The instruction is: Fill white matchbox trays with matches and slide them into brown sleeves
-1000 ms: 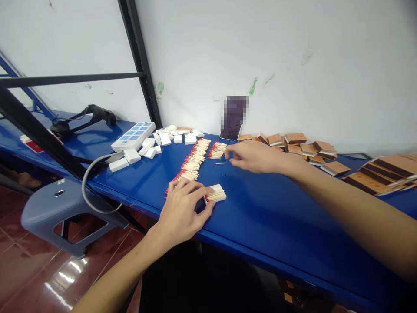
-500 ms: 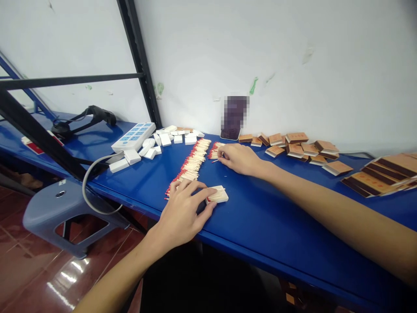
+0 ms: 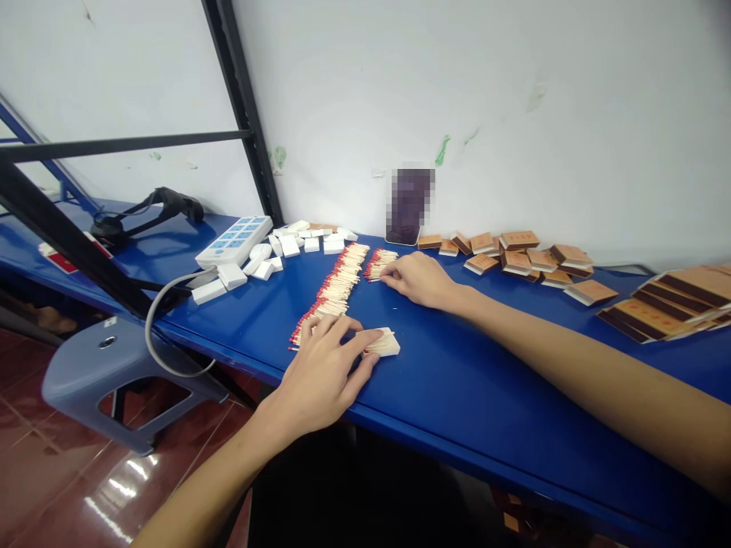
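A white matchbox tray (image 3: 389,344) with matches inside lies on the blue table, gripped by my left hand (image 3: 325,365). Its index finger rests over the matches and the thumb is against the tray's near side. Farther back, my right hand (image 3: 419,280) is closed, its fingertips pressed together at a small pile of red-headed matches (image 3: 377,262). What lies between those fingertips is hidden. A long row of matches (image 3: 336,288) runs left of this pile, its near end partly behind my left hand.
Several white trays (image 3: 290,245) lie beside a power strip (image 3: 235,242) at the back left. A phone (image 3: 405,228) leans on the wall. Brown matchbox sleeves (image 3: 517,262) and flat stacked ones (image 3: 656,316) are on the right. A black rack post (image 3: 243,84) rises on the left.
My right hand has shifted slightly, its fingertips now closer together at the small pile's near edge. A loose match beside them no longer shows separately. My left hand keeps its hold on the tray.
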Demonstrator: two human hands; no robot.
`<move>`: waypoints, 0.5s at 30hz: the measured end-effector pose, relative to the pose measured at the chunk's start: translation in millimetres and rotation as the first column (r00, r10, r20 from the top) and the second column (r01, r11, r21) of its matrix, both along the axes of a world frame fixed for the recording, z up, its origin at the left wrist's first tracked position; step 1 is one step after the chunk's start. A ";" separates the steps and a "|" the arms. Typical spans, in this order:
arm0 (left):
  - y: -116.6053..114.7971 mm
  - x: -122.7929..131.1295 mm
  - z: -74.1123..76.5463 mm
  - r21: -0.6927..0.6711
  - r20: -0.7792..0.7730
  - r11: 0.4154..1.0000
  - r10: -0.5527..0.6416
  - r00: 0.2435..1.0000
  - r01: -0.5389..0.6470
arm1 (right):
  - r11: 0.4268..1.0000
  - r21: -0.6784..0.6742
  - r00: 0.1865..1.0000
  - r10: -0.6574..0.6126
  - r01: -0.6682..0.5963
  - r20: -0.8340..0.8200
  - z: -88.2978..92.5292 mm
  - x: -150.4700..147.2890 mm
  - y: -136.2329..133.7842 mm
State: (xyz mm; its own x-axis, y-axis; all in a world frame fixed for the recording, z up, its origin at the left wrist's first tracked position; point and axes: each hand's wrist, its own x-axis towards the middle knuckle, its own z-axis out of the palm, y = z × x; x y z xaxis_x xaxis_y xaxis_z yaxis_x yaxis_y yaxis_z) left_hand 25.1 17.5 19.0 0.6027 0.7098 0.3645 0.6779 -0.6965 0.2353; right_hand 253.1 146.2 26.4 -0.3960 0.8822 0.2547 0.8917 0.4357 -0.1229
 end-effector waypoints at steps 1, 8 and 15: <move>0.0 -0.2 0.7 0.000 -0.016 1.000 -0.012 1.000 0.012 | 1.000 -0.010 1.000 0.004 -0.004 -0.007 0.1 0.3 0.2; 0.0 0.0 1.7 0.004 -0.021 1.000 -0.020 1.000 0.020 | 0.981 -0.163 0.990 0.089 -0.106 -0.112 9.3 1.5 -2.5; 0.8 0.8 2.9 -0.011 -0.041 1.000 -0.022 0.999 0.022 | 0.939 -0.299 0.986 0.159 -0.169 -0.056 27.0 9.7 -24.9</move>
